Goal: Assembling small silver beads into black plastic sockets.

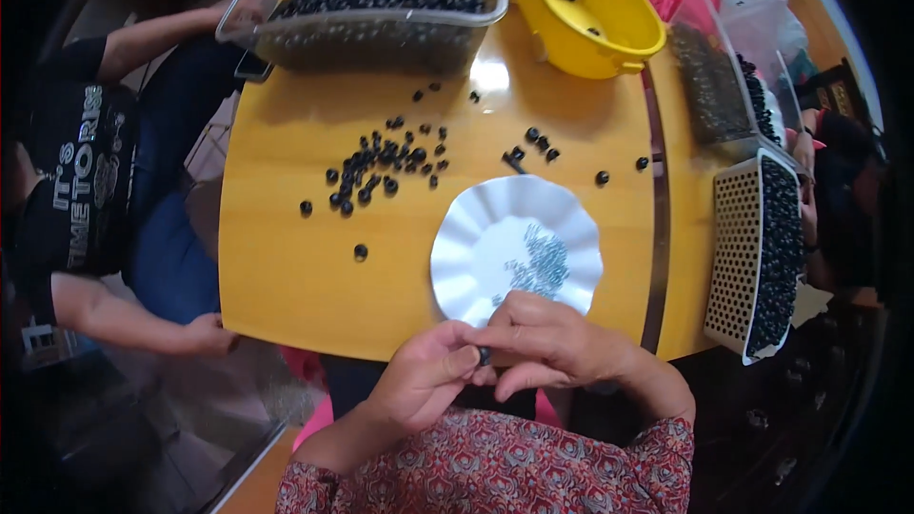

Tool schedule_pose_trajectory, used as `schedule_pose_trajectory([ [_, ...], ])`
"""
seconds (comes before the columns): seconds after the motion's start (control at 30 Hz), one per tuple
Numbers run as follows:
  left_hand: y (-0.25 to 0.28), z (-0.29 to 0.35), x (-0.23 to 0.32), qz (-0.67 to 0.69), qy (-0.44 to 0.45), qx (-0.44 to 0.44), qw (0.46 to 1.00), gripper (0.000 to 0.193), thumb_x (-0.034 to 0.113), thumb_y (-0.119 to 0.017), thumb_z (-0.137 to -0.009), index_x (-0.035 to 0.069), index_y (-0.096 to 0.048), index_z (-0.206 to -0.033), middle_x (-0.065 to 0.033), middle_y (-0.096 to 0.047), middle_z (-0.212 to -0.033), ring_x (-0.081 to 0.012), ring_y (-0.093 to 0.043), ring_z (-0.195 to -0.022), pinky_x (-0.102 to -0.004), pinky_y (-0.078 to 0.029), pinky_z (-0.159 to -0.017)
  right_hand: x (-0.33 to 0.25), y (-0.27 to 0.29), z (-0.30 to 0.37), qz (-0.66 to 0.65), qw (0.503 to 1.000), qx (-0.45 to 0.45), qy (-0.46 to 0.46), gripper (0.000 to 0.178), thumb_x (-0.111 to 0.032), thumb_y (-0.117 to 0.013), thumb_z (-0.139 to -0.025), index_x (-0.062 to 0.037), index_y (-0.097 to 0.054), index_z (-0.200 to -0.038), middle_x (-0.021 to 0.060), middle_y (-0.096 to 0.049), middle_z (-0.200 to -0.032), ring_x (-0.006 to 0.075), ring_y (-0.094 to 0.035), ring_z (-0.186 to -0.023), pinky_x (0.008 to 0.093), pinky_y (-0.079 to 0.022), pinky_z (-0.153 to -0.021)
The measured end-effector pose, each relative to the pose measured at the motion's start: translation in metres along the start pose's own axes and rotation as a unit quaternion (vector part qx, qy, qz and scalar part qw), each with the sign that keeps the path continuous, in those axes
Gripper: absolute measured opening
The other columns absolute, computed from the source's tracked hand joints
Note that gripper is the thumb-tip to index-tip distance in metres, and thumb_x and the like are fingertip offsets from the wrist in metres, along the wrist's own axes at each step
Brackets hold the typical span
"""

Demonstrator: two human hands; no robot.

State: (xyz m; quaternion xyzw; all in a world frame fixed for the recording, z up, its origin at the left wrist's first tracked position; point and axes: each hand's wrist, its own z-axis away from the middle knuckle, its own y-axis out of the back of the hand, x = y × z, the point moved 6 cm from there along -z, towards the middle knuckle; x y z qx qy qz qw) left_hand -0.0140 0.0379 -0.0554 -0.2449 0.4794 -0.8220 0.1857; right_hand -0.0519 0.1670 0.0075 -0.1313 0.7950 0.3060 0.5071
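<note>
Near the table's front edge, my left hand (428,366) pinches a small round black part (484,356) between thumb and fingertips. My right hand (557,343) meets it there, its index finger bent against the part and its thumb lower down. Whatever the right fingertips hold is too small to make out. Just beyond my hands lies a white plate (457,257) with a wavy rim, bearing a heap of tiny silvery-green pieces (540,262). Loose black parts (376,167) of the same kind are scattered on the yellow table (286,276), left of the plate.
A clear bin (381,43) full of black parts stands at the back, beside a yellow basin (609,38). To the right are another clear bin (714,105) and a white perforated basket (738,247) of black parts. People sit at left (95,171) and right.
</note>
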Motion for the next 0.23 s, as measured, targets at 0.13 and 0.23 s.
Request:
schedule_pose_trajectory([
  [0.13, -0.0021, -0.0011, -0.0003, -0.036, -0.015, 0.034, 0.999, 0.025, 0.014, -0.059, -0.090, -0.002, -0.053, -0.109, -0.0100, -0.059, -0.097, -0.0181, -0.060, -0.089, -0.0324, -0.049, -0.086, 0.0018, -0.0014, 0.0056, 0.009, 1.000, 0.016, -0.004, 0.050, -0.017, -0.073, -0.077, -0.0029, -0.056, -0.123, 0.0079, -0.056, -0.083, 0.0236, -0.055, -0.073, 0.0327, -0.045, -0.065],
  [0.23, -0.0019, -0.0010, 0.0027, -0.053, -0.027, 0.003, 0.998, 0.031, 0.015, -0.060, -0.090, -0.002, -0.052, -0.114, -0.0102, -0.060, -0.098, -0.0185, -0.060, -0.089, -0.0334, -0.049, -0.087, -0.0009, 0.0061, 0.0037, 0.055, 0.998, 0.021, -0.011, 0.045, -0.018, -0.068, -0.082, -0.0075, -0.056, -0.124, 0.0082, -0.054, -0.081, 0.0244, -0.054, -0.073, 0.0348, -0.045, -0.066],
])
